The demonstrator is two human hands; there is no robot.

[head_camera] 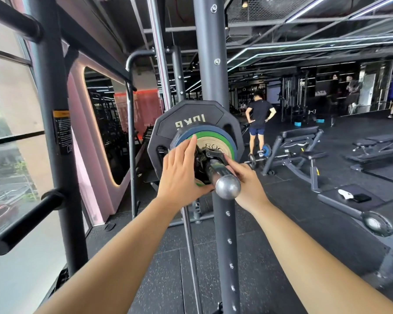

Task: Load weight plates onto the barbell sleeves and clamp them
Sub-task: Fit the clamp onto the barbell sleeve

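The chrome barbell sleeve [222, 177] points toward me, its round end cap nearest. On it sit a black 10 kg plate [191, 118], a smaller blue plate [213, 129] and a green plate [210, 135] with a tan centre. A black clamp collar [210, 155] rings the sleeve against the green plate. My left hand [182, 173] presses flat on the left of the plates and collar, fingers up. My right hand [245, 177] grips the collar and sleeve from the right.
A dark rack upright [211, 64] stands just behind the plates. Storage pegs [23, 223] jut out at the left by the window. Benches [304, 150] and another loaded bar lie to the right. A person stands further back on the rubber floor.
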